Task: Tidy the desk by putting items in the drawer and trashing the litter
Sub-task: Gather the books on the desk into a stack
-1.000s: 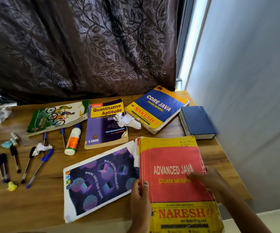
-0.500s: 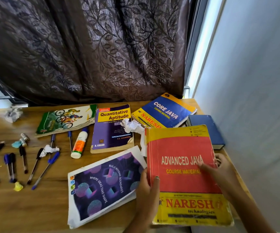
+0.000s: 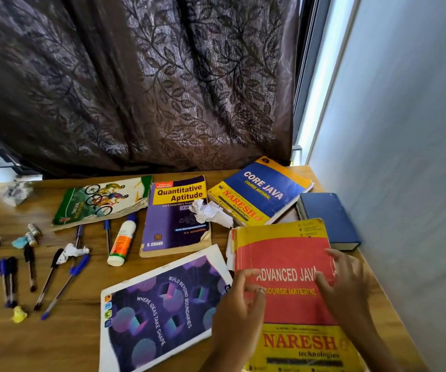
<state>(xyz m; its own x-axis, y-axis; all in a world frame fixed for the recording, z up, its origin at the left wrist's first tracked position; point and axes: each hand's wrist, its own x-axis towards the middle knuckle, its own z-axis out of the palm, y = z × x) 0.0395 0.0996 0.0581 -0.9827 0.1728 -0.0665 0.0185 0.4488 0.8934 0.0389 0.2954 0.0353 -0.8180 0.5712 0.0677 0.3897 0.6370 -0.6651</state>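
Your thick red-and-yellow Advanced Java paperback [image 3: 283, 277] lies flat at the wooden desk's [image 3: 55, 331] near right corner, its top edge overlapping the plain blue hardback [image 3: 329, 218]. Both your left hand [image 3: 239, 302] and right hand [image 3: 342, 280] hover loose-fingered over its cover, gripping nothing. Clamp both long edges before lifting; it looks heavy. The crumpled white paper ball [image 3: 209, 212] beyond it is litter.
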